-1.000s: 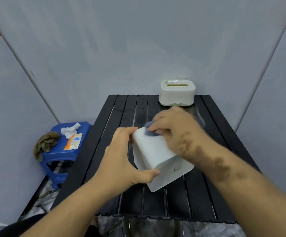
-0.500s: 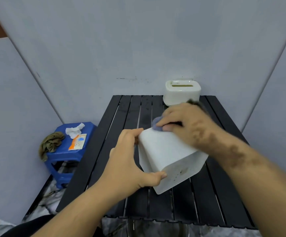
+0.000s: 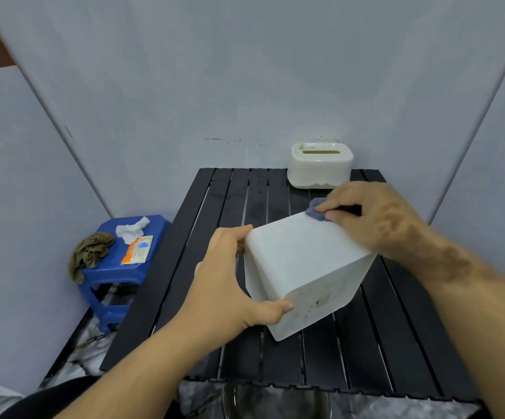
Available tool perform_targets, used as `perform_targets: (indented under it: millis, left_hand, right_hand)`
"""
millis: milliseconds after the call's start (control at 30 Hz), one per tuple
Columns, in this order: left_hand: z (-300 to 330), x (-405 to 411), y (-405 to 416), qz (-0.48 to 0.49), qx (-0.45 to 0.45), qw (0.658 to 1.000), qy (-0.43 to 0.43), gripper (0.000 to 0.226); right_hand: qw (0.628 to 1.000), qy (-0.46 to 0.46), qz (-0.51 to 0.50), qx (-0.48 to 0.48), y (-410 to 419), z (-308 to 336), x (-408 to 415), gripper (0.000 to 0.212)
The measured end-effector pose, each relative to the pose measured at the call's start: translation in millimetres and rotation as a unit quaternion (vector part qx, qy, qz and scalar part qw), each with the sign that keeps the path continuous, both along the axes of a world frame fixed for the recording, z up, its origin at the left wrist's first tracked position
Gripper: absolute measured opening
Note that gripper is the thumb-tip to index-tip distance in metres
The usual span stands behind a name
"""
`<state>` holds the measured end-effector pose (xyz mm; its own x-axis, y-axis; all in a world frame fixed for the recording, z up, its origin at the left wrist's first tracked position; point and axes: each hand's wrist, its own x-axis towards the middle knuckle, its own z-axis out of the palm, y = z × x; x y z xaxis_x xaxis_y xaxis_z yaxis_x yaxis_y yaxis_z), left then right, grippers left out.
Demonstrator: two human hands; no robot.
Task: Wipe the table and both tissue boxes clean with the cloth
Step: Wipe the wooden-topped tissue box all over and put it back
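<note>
Tissue box (image 3: pixel 302 267) is gripped tilted in the left hand (image 3: pixel 227 285); cloth (image 3: pixel 316 213) is pinched at its far edge by the right hand (image 3: pixel 375 219). Slippage onto the counter (image 3: pixel 366 343) beneath could follow hard rubbing, and the specks beside the left thumb could be missed.

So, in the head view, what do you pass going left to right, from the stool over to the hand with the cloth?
Brown rag hanging off the blue stool → white tissue → orange packet → left hand → tilted white tissue box → right hand pressing the grey cloth.
</note>
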<state>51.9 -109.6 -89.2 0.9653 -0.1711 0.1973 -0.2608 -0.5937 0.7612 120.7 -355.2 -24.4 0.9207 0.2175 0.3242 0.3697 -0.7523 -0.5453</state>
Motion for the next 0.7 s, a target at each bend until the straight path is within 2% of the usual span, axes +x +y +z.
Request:
perform_targets:
  millis: [67,133,200,233,333,400,467,533,600,633,700]
  left_hand:
    - [-0.5,0.6,-0.6,0.002,0.003,1.000,-0.002,0.099]
    - [0.2,0.0,0.2,-0.001,0.003,1.000,-0.004,0.097]
    - [1.4,0.3,1.8,-0.004,0.007,1.000,-0.008,0.095]
    - [2.0,0.4,2.3,-0.003,0.011,1.000,-0.009,0.096]
    - [2.5,0.6,2.6,0.000,0.016,1.000,-0.009,0.096]
    - [1.9,0.6,1.3,0.001,0.014,1.000,-0.007,0.096]
    - [1.1,0.8,0.3,0.000,0.013,1.000,-0.010,0.097]
    - [0.7,0.2,0.9,-0.001,0.010,1.000,-0.017,0.097]
    - [1.7,-0.7,2.2,-0.004,0.002,1.000,-0.022,0.093]
    - [2.5,-1.1,2.5,-0.005,0.002,1.000,-0.024,0.092]
    - [3.5,-1.2,2.6,-0.004,0.009,1.000,-0.027,0.093]
  right_hand:
    - [0.996,-0.044,0.057,-0.053,23.4,-4.5,-8.7,0.014]
    - [0.977,-0.103,0.172,-0.073,54.4,-8.7,-24.8,0.015]
    - [0.965,-0.094,0.234,-0.073,56.7,-11.9,-33.2,0.017]
    - [0.969,-0.078,0.224,-0.066,43.3,-11.6,-28.7,0.018]
    - [0.997,-0.017,0.078,-0.007,-17.8,-10.9,-18.1,0.025]
    - [0.999,-0.014,0.023,0.037,-35.8,-13.3,-20.2,0.028]
    - [0.997,-0.057,0.046,0.018,-12.0,-18.5,-30.7,0.022]
    - [0.987,-0.090,0.133,-0.008,27.5,-23.7,-49.0,0.018]
    - [0.975,-0.082,0.207,-0.021,47.2,-24.7,-62.0,0.018]
    - [0.971,-0.082,0.221,-0.025,42.1,-24.0,-59.2,0.018]
    - [0.981,-0.082,0.174,-0.021,11.6,-25.1,-46.5,0.020]
